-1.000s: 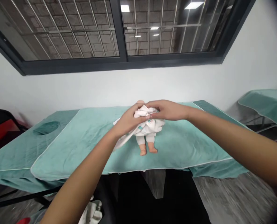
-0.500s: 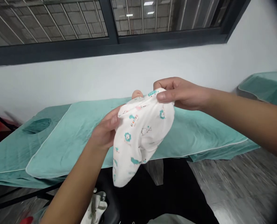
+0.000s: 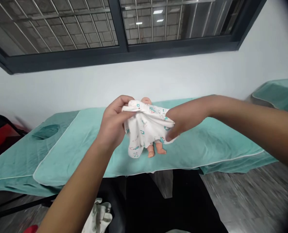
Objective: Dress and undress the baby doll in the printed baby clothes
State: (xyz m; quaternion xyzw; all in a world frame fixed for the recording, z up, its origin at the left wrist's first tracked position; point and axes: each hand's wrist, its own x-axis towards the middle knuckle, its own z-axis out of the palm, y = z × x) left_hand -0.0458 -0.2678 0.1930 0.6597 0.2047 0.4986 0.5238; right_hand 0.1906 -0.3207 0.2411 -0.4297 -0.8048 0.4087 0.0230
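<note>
Over one teal plush bed cover (image 3: 207,142), a soft, creased white cloth with teal prints (image 3: 150,126) hangs in folds!
Left hand (image 3: 112,123) pinches its bunched edge; right hand (image 3: 185,115) touches the opposite side, fingers hidden, grip impossible to tell. And below the hem, which blocked them half a second ago, rounded feet (image 3: 160,148) show: two feet, one smooth peach-coloured doll (image 3: 146,100), one cloth!

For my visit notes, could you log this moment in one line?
left hand: pinching printed white cloth | right hand: at its opposite edge, grip unclear | doll: partly hidden behind cloth, feet showing
</note>
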